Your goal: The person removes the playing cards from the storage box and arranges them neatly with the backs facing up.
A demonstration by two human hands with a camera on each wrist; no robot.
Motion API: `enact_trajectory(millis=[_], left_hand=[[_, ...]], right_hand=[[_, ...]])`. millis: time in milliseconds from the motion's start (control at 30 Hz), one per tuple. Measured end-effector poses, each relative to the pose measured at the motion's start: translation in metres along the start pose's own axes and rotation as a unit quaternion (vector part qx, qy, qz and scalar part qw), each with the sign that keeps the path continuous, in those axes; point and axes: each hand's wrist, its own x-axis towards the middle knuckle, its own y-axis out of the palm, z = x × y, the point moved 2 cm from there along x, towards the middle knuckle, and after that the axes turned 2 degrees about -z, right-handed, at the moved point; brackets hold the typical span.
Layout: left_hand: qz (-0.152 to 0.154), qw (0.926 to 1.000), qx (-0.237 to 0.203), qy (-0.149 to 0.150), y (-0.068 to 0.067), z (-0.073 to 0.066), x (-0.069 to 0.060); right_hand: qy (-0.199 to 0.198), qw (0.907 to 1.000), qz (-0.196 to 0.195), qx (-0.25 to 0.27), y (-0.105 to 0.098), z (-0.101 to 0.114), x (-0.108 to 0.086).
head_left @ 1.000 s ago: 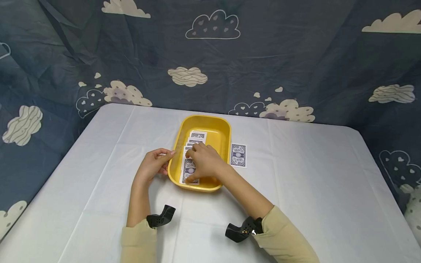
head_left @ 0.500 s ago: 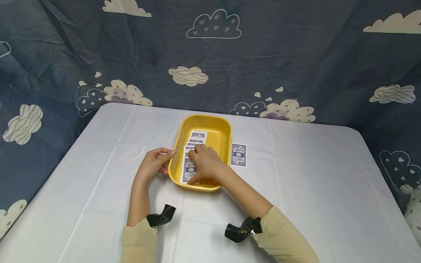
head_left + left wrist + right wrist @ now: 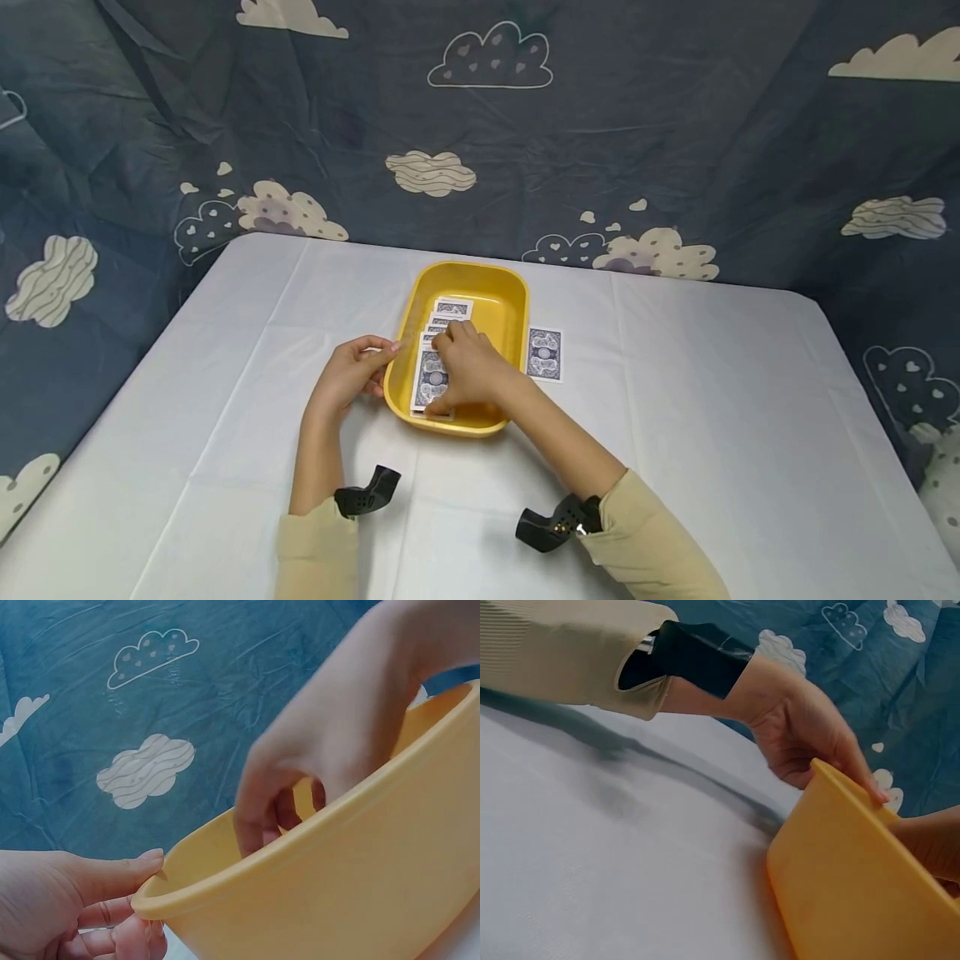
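Observation:
A yellow tray (image 3: 498,312) holds several face-down cards (image 3: 430,375), overlapping in a column along its left side. My left hand (image 3: 348,371) pinches the tray's left rim; the left wrist view shows the thumb on top of the rim (image 3: 225,881) and the fingers outside below it. Inside the tray, my right hand (image 3: 471,367) grips a card by its ends, thumb at the near end and fingers at the far end. The tray wall hides that card in both wrist views. Outside, one more patterned card (image 3: 543,354) lies face down beside the tray's right wall.
A white cloth (image 3: 720,433) covers the table under the tray. Behind the table hangs a dark blue curtain (image 3: 495,125) with cloud prints. Each wrist carries a black camera, the left one (image 3: 367,492) near the tray's front left.
My right hand has shifted slightly away from the tray's near end, and the card under it has moved the same way. My left hand stays on the rim.

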Motion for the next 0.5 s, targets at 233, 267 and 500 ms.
enact_trajectory(millis=[233, 267, 500], left_hand=[[-0.002, 1.0, 0.005, 0.001, 0.0, 0.0, -0.001], [-0.002, 1.0, 0.005, 0.001, 0.0, 0.0, 0.0], [-0.003, 0.9999, 0.015, -0.007, -0.001, 0.0, 0.001]], right_hand=[[0.005, 0.9992, -0.037, 0.016, -0.025, -0.007, -0.009], [0.01, 0.9989, -0.042, 0.017, -0.03, -0.01, -0.013], [0.068, 0.9955, -0.066, 0.011, -0.057, -0.047, -0.047]])
